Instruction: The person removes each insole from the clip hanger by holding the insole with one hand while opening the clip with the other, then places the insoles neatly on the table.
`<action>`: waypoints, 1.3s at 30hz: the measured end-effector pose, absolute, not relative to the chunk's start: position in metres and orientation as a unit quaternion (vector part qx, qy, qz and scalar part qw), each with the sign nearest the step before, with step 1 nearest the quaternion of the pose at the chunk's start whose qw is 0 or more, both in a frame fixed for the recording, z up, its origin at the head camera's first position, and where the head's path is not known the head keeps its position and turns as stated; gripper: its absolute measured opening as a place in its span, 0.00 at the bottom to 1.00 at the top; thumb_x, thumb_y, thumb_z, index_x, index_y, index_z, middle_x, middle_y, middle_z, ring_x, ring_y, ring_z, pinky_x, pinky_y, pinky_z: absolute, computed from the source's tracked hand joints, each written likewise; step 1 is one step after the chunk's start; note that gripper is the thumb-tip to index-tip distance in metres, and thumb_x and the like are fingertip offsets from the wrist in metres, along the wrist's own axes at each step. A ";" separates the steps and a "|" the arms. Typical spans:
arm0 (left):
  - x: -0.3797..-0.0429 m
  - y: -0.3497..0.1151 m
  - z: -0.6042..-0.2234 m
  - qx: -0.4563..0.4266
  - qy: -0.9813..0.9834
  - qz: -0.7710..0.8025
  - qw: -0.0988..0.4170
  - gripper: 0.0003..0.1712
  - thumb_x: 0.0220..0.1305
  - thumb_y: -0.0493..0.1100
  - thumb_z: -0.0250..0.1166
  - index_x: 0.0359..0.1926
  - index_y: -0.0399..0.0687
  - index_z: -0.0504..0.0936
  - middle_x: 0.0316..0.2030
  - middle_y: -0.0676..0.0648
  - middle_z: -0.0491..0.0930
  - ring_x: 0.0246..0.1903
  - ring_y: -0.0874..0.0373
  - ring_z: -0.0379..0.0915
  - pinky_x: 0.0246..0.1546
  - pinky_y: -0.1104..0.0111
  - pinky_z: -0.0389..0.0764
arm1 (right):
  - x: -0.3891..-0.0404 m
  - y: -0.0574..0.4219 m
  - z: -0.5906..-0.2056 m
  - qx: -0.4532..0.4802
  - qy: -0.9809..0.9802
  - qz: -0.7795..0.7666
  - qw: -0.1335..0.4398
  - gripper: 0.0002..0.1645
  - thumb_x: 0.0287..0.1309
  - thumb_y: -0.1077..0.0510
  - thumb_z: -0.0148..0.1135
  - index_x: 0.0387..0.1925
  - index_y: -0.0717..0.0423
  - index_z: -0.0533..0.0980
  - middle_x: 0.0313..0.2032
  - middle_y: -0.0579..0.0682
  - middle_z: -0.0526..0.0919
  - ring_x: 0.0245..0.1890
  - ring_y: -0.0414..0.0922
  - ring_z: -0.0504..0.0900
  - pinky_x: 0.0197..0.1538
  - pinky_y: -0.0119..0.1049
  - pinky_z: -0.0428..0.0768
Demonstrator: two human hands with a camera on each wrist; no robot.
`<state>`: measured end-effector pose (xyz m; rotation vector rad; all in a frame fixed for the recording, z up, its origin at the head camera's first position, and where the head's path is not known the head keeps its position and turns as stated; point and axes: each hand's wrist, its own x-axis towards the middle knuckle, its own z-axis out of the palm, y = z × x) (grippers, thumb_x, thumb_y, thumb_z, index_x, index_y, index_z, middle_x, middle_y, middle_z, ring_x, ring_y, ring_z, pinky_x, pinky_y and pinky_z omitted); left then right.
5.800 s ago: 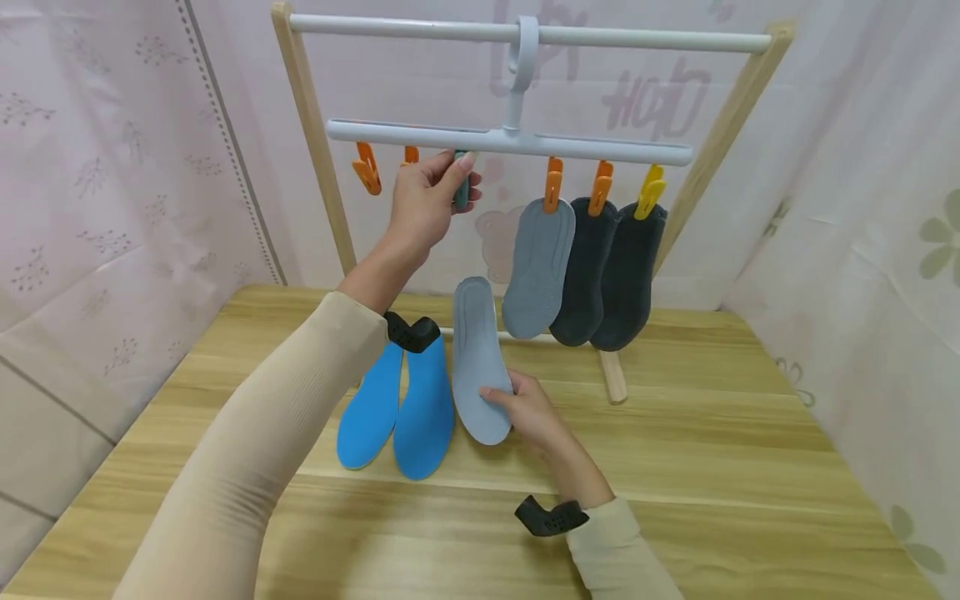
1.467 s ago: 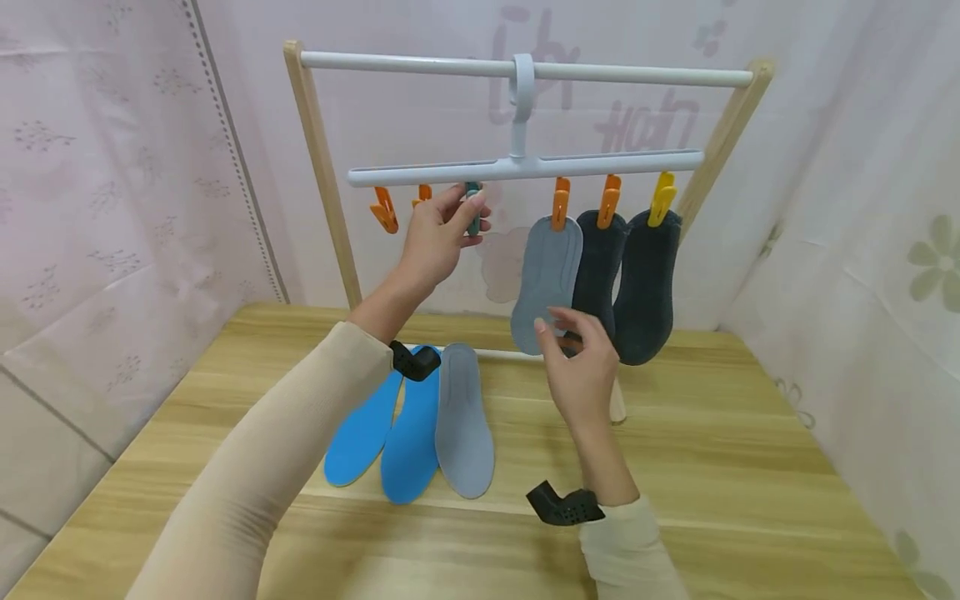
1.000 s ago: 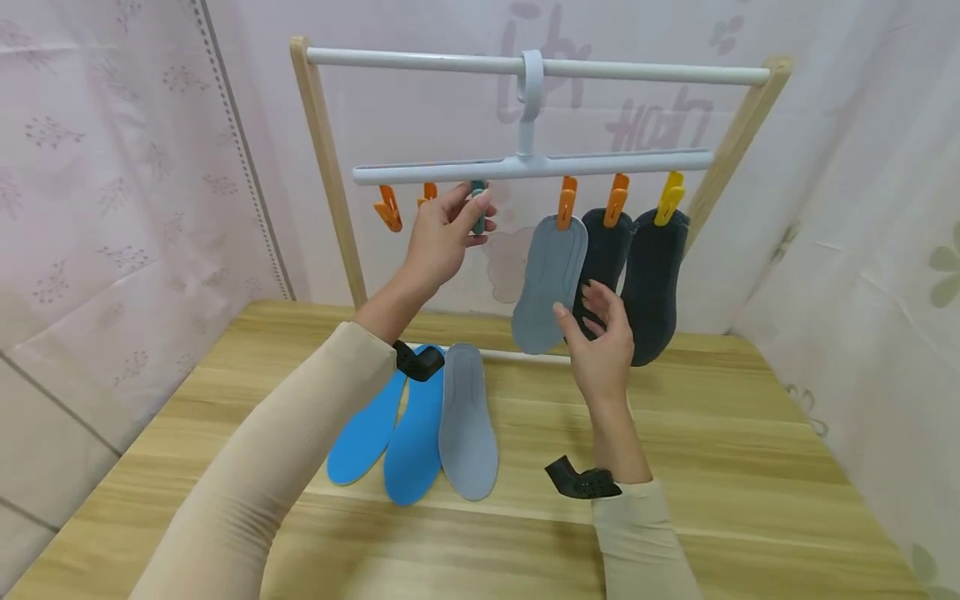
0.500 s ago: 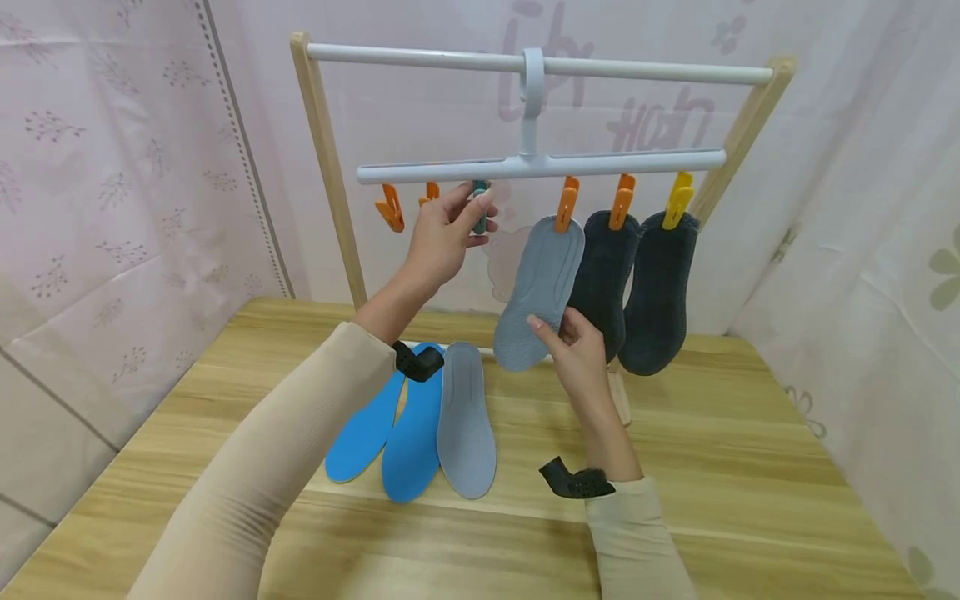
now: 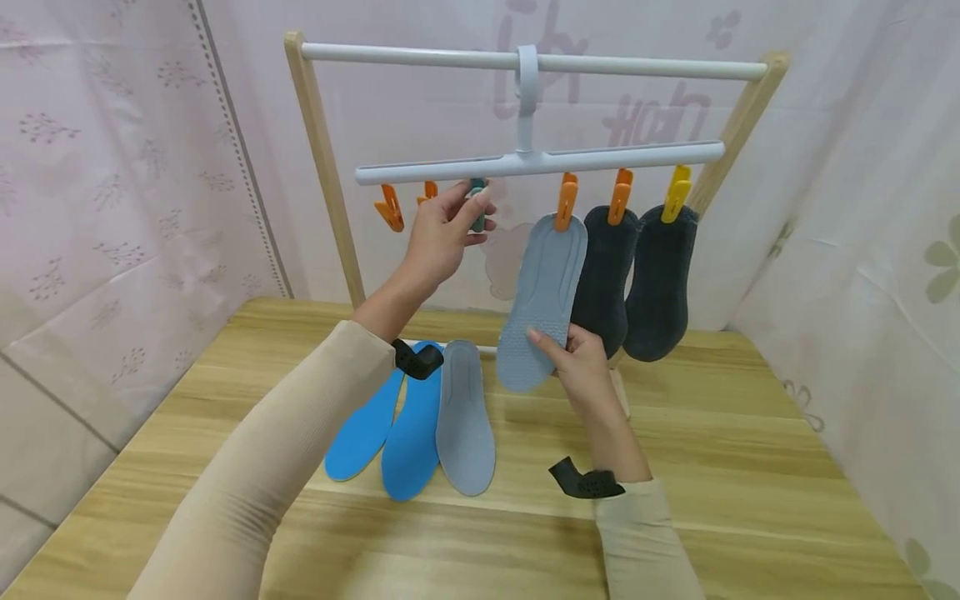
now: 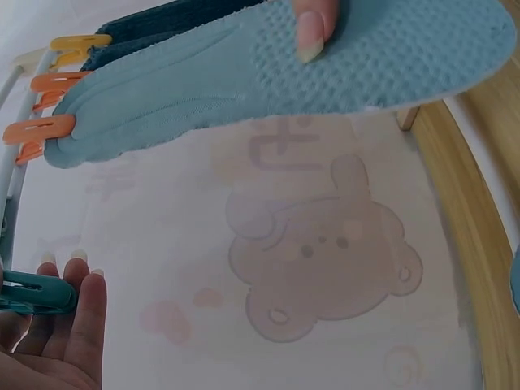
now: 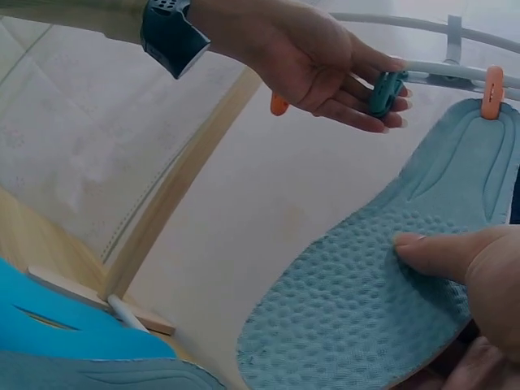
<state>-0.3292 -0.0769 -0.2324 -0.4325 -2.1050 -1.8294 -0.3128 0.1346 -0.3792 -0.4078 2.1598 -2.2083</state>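
Note:
My left hand [image 5: 442, 233] pinches a teal clothespin [image 5: 477, 208] under the white hanger bar [image 5: 622, 157]. In the right wrist view, nothing hangs from that teal clip. My right hand [image 5: 588, 371] grips the lower part of a grey insole [image 5: 543, 275], thumb on its dimpled face and fingers behind it. An orange clothespin [image 5: 566, 202] holds this insole's top, and its lower end tilts toward me. Two dark insoles [image 5: 660, 283] hang beside it, one from an orange clip [image 5: 620, 198] and one from a yellow clip [image 5: 677, 196].
On the wooden table [image 5: 712, 483] lie two blue insoles [image 5: 412, 442] and another grey insole [image 5: 465, 425], side by side. An orange clip [image 5: 390, 208] hangs at the hanger's left end. A wood-and-white rack [image 5: 318, 158] carries the hanger.
My right hand has laid one grey insole beside the blue ones, then taken hold of the hanging grey insole and drawn its lower end toward me. My left hand keeps its pinch on the clip.

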 end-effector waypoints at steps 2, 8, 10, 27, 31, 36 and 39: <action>-0.329 -0.078 -0.232 -0.148 -0.737 -0.639 0.162 0.23 0.77 0.51 0.56 0.66 0.50 0.77 0.43 0.48 0.81 0.46 0.50 0.82 0.54 0.63 0.86 | -0.313 0.136 -0.379 -0.134 0.691 -0.711 0.012 0.25 0.68 0.54 0.65 0.58 0.69 0.76 0.38 0.36 0.88 0.42 0.35 0.87 0.46 0.32 0.87; -0.331 -0.081 -0.231 -0.144 -0.739 -0.638 0.162 0.23 0.77 0.51 0.56 0.67 0.51 0.77 0.45 0.47 0.81 0.46 0.50 0.82 0.55 0.64 0.86 | -0.314 0.139 -0.379 -0.135 0.704 -0.697 0.004 0.25 0.68 0.56 0.65 0.57 0.71 0.77 0.35 0.36 0.88 0.39 0.34 0.88 0.45 0.30 0.86; -0.331 -0.082 -0.232 -0.145 -0.738 -0.639 0.161 0.23 0.76 0.51 0.56 0.67 0.51 0.76 0.45 0.47 0.81 0.46 0.51 0.82 0.55 0.64 0.85 | -0.314 0.139 -0.379 -0.136 0.709 -0.692 0.004 0.25 0.68 0.55 0.65 0.57 0.71 0.76 0.36 0.36 0.88 0.39 0.34 0.88 0.45 0.30 0.86; -0.329 -0.081 -0.228 -0.146 -0.739 -0.636 0.165 0.26 0.76 0.49 0.58 0.71 0.51 0.72 0.51 0.41 0.82 0.45 0.52 0.82 0.55 0.63 0.85 | -0.311 0.146 -0.382 -0.110 0.740 -0.663 -0.023 0.26 0.66 0.50 0.67 0.54 0.69 0.79 0.36 0.43 0.89 0.37 0.33 0.87 0.44 0.26 0.85; -0.328 -0.080 -0.229 -0.145 -0.745 -0.631 0.163 0.24 0.75 0.50 0.58 0.67 0.49 0.76 0.49 0.45 0.82 0.47 0.50 0.82 0.55 0.64 0.86 | -0.310 0.147 -0.382 -0.109 0.743 -0.661 -0.021 0.27 0.66 0.50 0.67 0.55 0.68 0.79 0.37 0.42 0.89 0.38 0.33 0.88 0.44 0.26 0.85; -0.328 -0.081 -0.230 -0.151 -0.740 -0.632 0.170 0.22 0.76 0.51 0.57 0.63 0.46 0.78 0.49 0.45 0.82 0.47 0.47 0.82 0.56 0.62 0.85 | -0.308 0.146 -0.383 -0.114 0.744 -0.658 -0.027 0.25 0.65 0.49 0.68 0.52 0.67 0.81 0.32 0.38 0.89 0.36 0.34 0.87 0.43 0.27 0.85; -0.327 -0.083 -0.229 -0.151 -0.739 -0.633 0.172 0.22 0.76 0.51 0.57 0.63 0.44 0.77 0.49 0.44 0.82 0.47 0.46 0.82 0.56 0.60 0.85 | -0.307 0.146 -0.383 -0.117 0.744 -0.657 -0.027 0.25 0.65 0.49 0.68 0.50 0.67 0.81 0.30 0.37 0.88 0.34 0.35 0.87 0.42 0.28 0.85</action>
